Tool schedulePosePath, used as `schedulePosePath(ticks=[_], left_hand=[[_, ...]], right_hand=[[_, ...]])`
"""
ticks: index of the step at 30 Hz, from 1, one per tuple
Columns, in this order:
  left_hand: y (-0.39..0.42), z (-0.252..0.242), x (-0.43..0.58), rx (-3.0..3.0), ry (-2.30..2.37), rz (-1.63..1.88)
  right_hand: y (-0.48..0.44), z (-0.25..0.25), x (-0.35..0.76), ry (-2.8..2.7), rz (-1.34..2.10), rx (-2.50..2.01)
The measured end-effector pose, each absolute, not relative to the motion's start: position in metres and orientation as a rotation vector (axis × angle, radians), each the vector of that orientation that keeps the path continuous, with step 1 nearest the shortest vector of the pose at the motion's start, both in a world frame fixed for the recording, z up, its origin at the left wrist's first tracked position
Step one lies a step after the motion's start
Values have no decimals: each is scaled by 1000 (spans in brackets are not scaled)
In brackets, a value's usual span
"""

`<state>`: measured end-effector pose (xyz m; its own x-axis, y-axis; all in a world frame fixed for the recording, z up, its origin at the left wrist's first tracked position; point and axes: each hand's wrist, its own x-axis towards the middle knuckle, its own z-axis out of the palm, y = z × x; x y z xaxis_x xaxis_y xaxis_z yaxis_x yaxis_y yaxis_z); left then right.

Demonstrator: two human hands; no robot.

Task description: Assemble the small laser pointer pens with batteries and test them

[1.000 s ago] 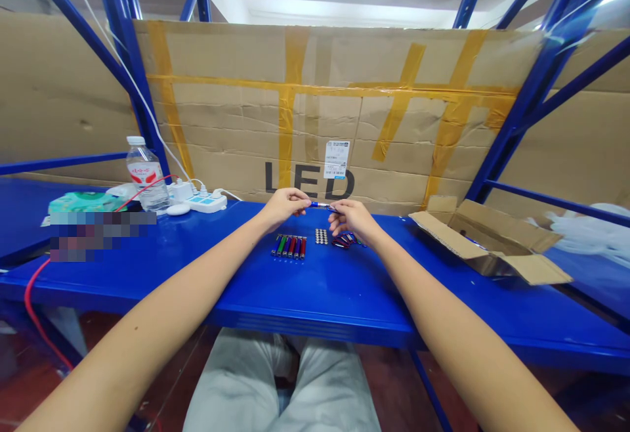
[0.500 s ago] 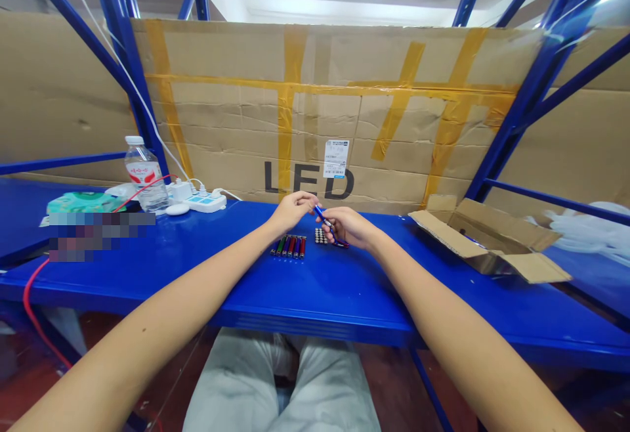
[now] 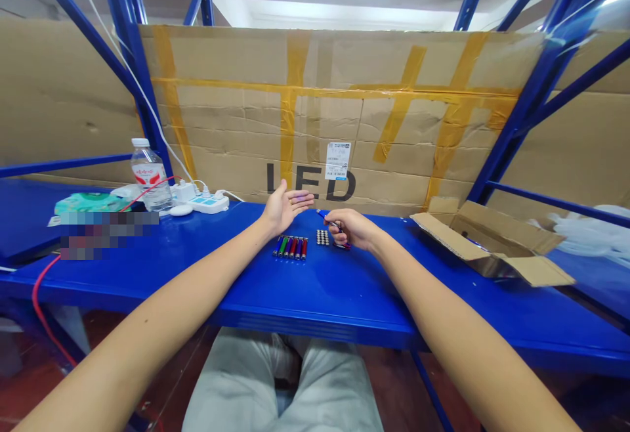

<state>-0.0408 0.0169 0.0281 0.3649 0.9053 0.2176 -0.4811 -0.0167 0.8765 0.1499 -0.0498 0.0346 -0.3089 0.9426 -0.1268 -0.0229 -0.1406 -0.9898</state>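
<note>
My right hand is closed around a slim blue penlight, its end pointing left toward my other hand. Fingers spread and palm turned to the penlight, my left hand is open and holds nothing. A purple spot of light shows on its fingers. Below it, several penlights in blue, green, red and purple lie side by side in a row. Small silver button cells sit in a block between that row and my right hand. Something dark red lies partly hidden under the right hand.
On the blue table, an open cardboard box stands at right. A water bottle, a power strip and a green packet are at left. A large cardboard sheet rises behind.
My left hand has let go of the penlight's end, moved slightly left and opened out. The right hand still holds the penlight, and a purple spot now shows on my left fingers.
</note>
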Motion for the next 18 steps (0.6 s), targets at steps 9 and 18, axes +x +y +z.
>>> schedulePosePath(ticks=[9, 18], left_hand=[[16, 28, -40, 1095, 494, 1147], [16, 27, -38, 1123, 513, 1157]], right_hand=[[-47, 32, 150, -1350, 1464, -1156], [-49, 33, 150, -1375, 1407, -1192]])
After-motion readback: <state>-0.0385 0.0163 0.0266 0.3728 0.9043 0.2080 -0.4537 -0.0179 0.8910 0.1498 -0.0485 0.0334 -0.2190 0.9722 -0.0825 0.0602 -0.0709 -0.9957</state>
